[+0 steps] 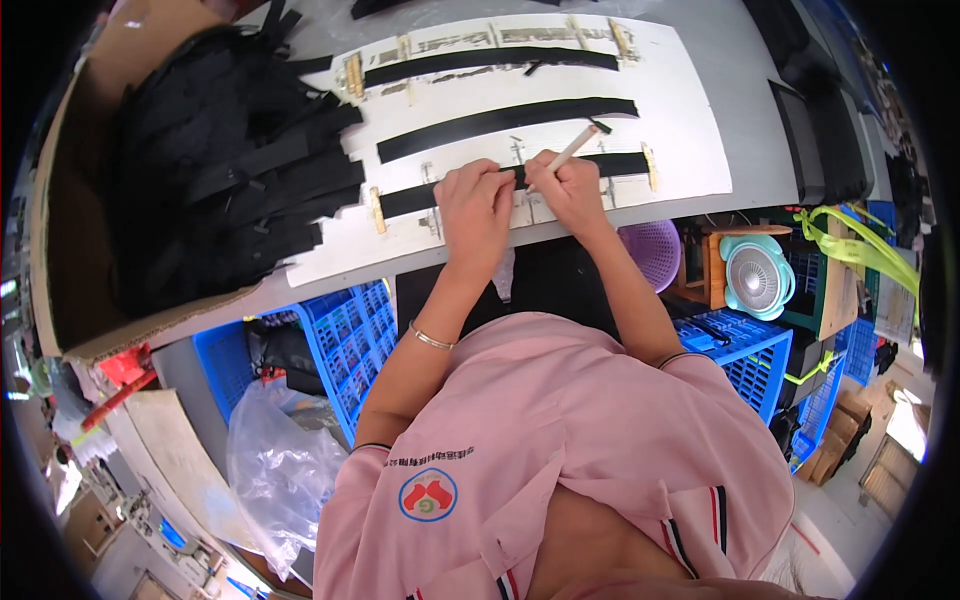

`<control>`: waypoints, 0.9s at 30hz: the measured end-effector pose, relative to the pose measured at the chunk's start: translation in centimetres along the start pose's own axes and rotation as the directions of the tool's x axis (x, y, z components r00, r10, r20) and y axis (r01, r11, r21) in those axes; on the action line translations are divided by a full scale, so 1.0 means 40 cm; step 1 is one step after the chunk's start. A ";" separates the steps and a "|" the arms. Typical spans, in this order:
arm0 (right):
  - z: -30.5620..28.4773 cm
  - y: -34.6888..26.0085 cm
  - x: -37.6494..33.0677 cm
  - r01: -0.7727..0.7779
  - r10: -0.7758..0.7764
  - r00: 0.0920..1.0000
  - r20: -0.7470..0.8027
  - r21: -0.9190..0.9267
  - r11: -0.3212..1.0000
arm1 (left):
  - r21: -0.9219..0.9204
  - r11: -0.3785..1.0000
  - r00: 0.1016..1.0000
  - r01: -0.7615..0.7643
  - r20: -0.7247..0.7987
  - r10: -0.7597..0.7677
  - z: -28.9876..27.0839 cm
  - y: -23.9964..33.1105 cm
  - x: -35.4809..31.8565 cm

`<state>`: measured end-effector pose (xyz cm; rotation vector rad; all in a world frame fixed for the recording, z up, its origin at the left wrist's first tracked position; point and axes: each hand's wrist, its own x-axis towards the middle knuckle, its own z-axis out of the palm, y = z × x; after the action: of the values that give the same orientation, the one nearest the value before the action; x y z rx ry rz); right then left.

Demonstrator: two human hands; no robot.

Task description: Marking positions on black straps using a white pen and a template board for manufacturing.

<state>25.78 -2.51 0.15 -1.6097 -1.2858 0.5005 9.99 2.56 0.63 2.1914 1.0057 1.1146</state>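
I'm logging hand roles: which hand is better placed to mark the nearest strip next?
Probably the right hand: it holds the pen at the strip; the left hand shows no pen.

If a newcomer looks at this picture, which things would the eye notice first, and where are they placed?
Probably the heap of black pieces in the cardboard box at left. Next might come the white board, upper middle, with three long black strips across it and a pale pen-like stick in the right hand's fingers. Below the table, at right, the turquoise fan could stand out.
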 end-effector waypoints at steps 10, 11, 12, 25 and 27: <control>-0.186 0.002 -0.001 -0.168 0.255 0.931 -0.259 0.316 0.934 | 0.051 0.998 0.998 0.028 0.051 -0.030 -0.012 0.004 -0.005; -0.207 0.008 0.004 -0.214 0.278 0.917 -0.287 0.234 0.948 | 0.056 0.998 0.998 0.033 0.053 -0.036 -0.009 0.007 -0.003; -0.214 0.026 0.004 -0.216 0.282 0.914 -0.293 0.237 0.947 | 0.055 0.998 0.998 0.028 0.060 -0.031 -0.005 0.011 -0.002; -0.206 0.079 0.002 -0.169 0.206 0.946 -0.252 0.161 0.972 | -0.131 0.991 0.983 -0.039 0.172 0.062 0.168 0.129 0.073; -0.205 0.080 0.000 -0.185 0.214 0.946 -0.242 0.138 0.973 | -0.094 0.994 0.982 -0.051 0.175 0.067 0.180 0.126 0.069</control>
<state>33.86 -5.91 0.96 -1.6563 -0.8921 0.4633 19.03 1.03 1.40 2.2166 0.8034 0.9501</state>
